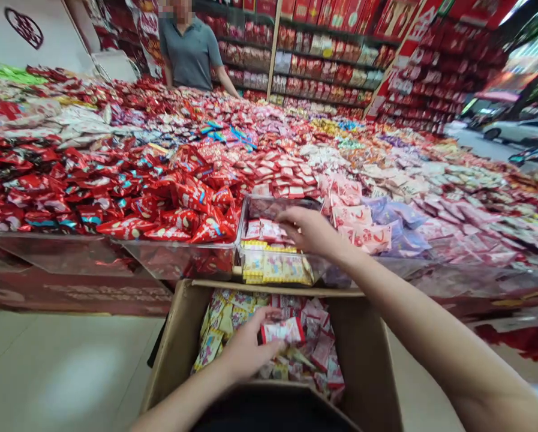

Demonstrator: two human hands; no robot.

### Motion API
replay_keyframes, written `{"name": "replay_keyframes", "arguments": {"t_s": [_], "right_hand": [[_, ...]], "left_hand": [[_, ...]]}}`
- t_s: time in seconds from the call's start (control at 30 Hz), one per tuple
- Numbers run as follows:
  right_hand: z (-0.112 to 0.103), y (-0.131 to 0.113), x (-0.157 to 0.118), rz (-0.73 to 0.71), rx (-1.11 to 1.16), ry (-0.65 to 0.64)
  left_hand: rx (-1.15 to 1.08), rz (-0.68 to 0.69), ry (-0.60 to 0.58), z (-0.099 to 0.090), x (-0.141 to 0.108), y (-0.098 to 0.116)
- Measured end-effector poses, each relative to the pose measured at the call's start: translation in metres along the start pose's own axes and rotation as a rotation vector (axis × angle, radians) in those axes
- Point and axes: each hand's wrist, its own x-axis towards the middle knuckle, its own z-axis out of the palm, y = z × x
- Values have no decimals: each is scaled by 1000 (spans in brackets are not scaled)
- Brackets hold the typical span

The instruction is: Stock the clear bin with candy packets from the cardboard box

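My left hand [253,346] is inside an open cardboard box [363,354], its fingers and thumb closed around a red-and-white candy packet [283,331]. Yellow packets [210,348] fill the box's left part, pink and red ones [325,348] the right. Above the box, my right hand [307,228] hovers over a clear plastic bin [244,222], fingers curved and apart, with nothing visible in them. In that bin, red-and-white packets [269,230] lie behind yellow packets [273,267] along the front wall.
Heaps of red packets [188,204] lie left of the bin, pink packets [363,231] and purple bags [399,219] right of it. Across the display stands a person in a grey shirt [192,54]. Stocked shelves [322,57] rise behind. Tiled floor [71,360] shows at lower left.
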Motion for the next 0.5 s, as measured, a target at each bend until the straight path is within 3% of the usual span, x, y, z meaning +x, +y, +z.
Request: {"name": "replay_keyframes", "arguments": {"t_s": [0.07,0.17,0.27,0.37,0.5], "right_hand": [[-3,-16,-32,5,118,114],[15,-34,-93,38,295,26],[56,-32,-141,340,378,6],[88,-20,-160,532,592,-37],[97,-15,-159,594,752,11]], "left_hand": [[-80,-27,23,-1,2,-4],[-187,-75,17,0,4,-5],[-287,-123,1,3,5,-2],[-338,-149,-25,8,8,0],[-447,-183,-52,12,11,-3]]}}
